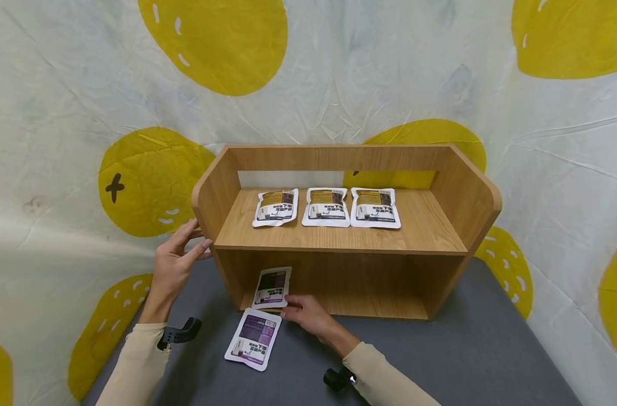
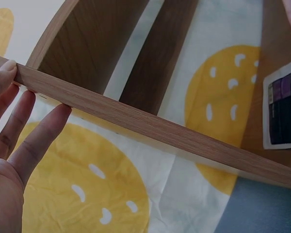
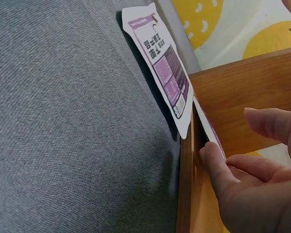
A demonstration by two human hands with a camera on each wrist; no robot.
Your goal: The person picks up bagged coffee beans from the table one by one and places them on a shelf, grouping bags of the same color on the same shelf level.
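Note:
In the head view, my right hand [image 1: 312, 317] is at the front of the lower shelf. Its thumb and fingers pinch the lower right corner of a dark purple and white pouch [image 1: 271, 287]; the right wrist view shows that pouch [image 3: 208, 121] almost edge-on. A second purple and white pouch [image 1: 253, 339] lies on the grey surface, its top end by the shelf's front edge. My left hand [image 1: 175, 260] touches the left side panel of the wooden shelf unit [image 1: 338, 248]. In the left wrist view, thumb and straight fingers [image 2: 43, 138] rest against the panel's edge.
On the upper shelf stand three yellow-brown and white pouches, a left one [image 1: 276, 207], a middle one [image 1: 326, 207] and a right one [image 1: 375, 208]. The unit stands on a grey cloth surface [image 1: 470, 349]. A pale curtain [image 1: 389, 67] with yellow shapes hangs behind.

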